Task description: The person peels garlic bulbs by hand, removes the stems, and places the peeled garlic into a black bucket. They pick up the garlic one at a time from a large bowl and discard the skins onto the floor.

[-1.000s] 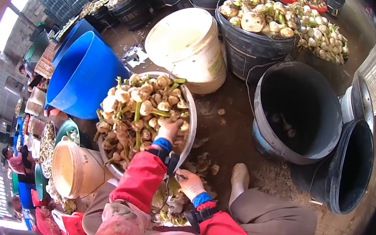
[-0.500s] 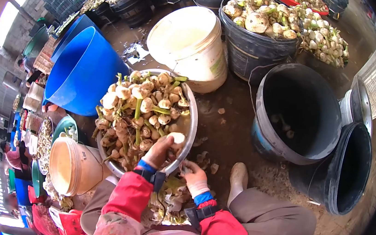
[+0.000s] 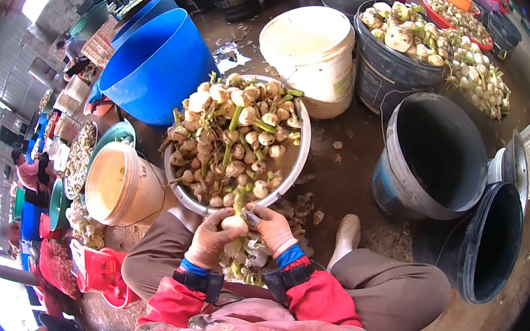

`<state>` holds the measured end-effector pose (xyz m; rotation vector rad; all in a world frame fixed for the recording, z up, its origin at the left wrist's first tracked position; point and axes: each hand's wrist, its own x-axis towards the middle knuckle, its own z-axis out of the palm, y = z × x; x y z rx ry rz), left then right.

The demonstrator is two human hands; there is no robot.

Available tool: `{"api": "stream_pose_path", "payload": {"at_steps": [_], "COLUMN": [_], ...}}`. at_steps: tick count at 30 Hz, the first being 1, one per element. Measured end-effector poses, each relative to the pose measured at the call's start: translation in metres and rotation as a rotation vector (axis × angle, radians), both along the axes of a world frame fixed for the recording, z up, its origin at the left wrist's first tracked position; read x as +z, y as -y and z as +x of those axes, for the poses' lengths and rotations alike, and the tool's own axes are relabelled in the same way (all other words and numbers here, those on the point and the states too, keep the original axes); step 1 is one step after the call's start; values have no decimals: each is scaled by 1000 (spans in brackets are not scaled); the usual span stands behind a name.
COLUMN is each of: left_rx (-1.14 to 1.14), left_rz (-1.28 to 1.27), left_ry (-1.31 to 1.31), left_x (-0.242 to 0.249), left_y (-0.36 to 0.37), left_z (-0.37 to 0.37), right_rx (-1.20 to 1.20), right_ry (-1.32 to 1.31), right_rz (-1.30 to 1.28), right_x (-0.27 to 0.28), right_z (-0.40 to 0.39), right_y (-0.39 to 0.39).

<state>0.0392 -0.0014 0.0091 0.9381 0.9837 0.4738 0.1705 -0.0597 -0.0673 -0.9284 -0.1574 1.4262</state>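
Observation:
My left hand (image 3: 209, 239) is closed around a pale garlic bulb (image 3: 235, 225), its stem pointing up toward the bowl. Against the bulb's right side, my right hand (image 3: 273, 229) is closed, thumb and fingers pinched near the stem. A small greyish thing shows at its fingertips, too small to name. Just beyond both hands stands a wide metal bowl (image 3: 306, 150), heaped with unpeeled garlic bulbs (image 3: 236, 129) with roots and green stems. Below the hands, between my legs, lies a pile of leafy peelings (image 3: 246, 258).
A white bucket (image 3: 327, 74) and a blue tub (image 3: 159, 65) stand behind the bowl. A beige bucket (image 3: 115, 188) is at left. To the right are a grey-rimmed bucket (image 3: 401, 174) and a black bucket (image 3: 470, 254). A full black bucket (image 3: 392, 82) stands farther back. A person (image 3: 27, 171) sits far left.
My left hand has drawn back from over the bowl's rim, where it held a whitish bulb, to meet my right hand. It now holds a stemmed bulb. The camera view has shifted.

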Motion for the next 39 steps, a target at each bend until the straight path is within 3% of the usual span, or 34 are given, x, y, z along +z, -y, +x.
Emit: {"api": "stream_pose_path", "payload": {"at_steps": [2,4,6,8,10,12,14,16,18,20,24,25,26,28,29,30,32,33,36,39], "left_rx": [-153,-157,-301,-337,-392,-408,-297,-94,117,255,345,407,406,394,357,356,14,-10,26,68], "left_rz": [229,299,879,953,1145,1235,1115,337,8,-289,-368,-419,-422,-244,-193,-193,139,284,218,-86], "left_ry": [-55,-85,-355,-433,-617,-624,-510,-144,323,498,537,548,545,426,397,394,142,28,109,368], "left_x": [-4,-4,-5,-4,-10,-13,-21,-32,-34,-6,-32,-29,-31,-26,-21,-22,-27,-25,-8,16], "left_y": [7,14,18,20,26,30,30,25,16,18,5,6,7,13,19,19,22,23,24,19], "left_z": [-10,-12,-14,-14,-12,-9,-7,-11,-16,-12,-16,-14,-15,-13,-14,-17,-23,-21,-12,5], "right_rx": [16,94,103,135,117,18,-24,89,38,-99,-115,-62,-64,-102,-88,-89,0,32,-46,-185], "right_ry": [98,264,313,653,594,491,433,569,556,363,603,394,392,-35,-120,-122,43,-28,-55,-55], "right_rz": [6,34,70,11,8,-64,-61,-43,8,201,240,218,215,351,352,351,215,184,155,185], "right_x": [-5,-4,-3,-3,-10,-13,-8,18,13,2,10,11,12,23,22,16,3,8,23,26], "right_z": [-5,-6,-10,-14,-22,-27,-25,-10,-7,-7,-10,-10,-10,-9,-11,-13,-16,-15,-13,-11], "right_y": [1,3,2,-1,-2,-3,-1,7,8,7,8,8,9,9,9,8,7,7,7,9]}}
